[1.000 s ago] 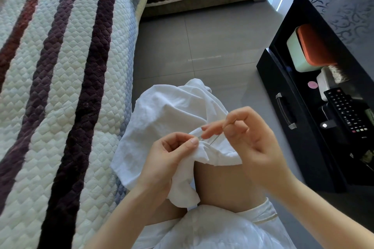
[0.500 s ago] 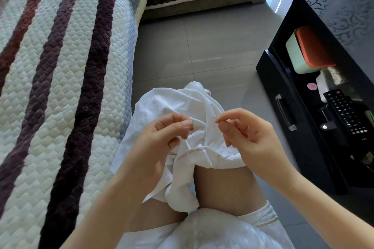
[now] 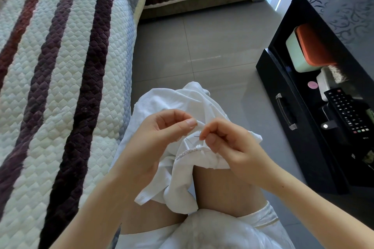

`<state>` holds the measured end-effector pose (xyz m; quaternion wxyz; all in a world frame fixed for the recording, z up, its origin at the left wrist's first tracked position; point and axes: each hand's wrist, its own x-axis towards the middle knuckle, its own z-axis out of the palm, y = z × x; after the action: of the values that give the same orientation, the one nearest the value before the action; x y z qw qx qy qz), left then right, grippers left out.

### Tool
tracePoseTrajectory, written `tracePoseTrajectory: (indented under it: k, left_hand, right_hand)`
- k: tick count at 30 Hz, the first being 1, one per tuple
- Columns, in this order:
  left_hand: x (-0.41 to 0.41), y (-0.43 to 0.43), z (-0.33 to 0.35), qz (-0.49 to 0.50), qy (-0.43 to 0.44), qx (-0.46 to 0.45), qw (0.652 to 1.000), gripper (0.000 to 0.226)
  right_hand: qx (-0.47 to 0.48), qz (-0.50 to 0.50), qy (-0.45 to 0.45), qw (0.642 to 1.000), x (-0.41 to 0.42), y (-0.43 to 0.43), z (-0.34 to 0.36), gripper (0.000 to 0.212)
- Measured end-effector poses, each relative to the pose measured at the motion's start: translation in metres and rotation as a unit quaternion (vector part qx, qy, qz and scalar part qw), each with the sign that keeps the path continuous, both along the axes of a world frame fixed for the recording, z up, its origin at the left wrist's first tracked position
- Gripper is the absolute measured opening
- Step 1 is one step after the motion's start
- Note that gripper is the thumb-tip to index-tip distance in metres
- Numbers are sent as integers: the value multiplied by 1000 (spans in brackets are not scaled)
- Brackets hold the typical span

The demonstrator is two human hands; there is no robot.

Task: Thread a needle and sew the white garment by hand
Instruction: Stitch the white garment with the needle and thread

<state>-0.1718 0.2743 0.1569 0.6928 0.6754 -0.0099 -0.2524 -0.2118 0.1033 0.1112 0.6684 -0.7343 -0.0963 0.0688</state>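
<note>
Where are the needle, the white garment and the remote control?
needle (image 3: 196,136): head view, exposed shaft.
white garment (image 3: 162,105): head view, upper fold of cloth.
remote control (image 3: 347,110): head view, middle of the keypad.

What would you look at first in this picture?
The left hand pinches a white garment over the knees while the right hand pinches a needle against it. Then the striped sofa cover at left and the remote in the black cabinet at right.
</note>
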Motion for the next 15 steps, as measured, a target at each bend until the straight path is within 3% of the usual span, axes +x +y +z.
tracePoseTrajectory:
  k: [4,6,11,15]
  left_hand:
    - [1,1,-9,10,30,1,1000,2]
    - [-3,-1,-13,8,22,22,999,7]
    - [-13,-5,-24,-13,-8,72,997,23]
    - [-20,-6,-25,-38,-31,93,994,24]
  right_hand:
    - [143,9,28,989,1,-1,6,8]
    - [171,13,50,984,2,-4,8,18]
    - [158,36,93,982,0,-8,14,14]
    - [122,-25,62,990,-1,-4,15,6]
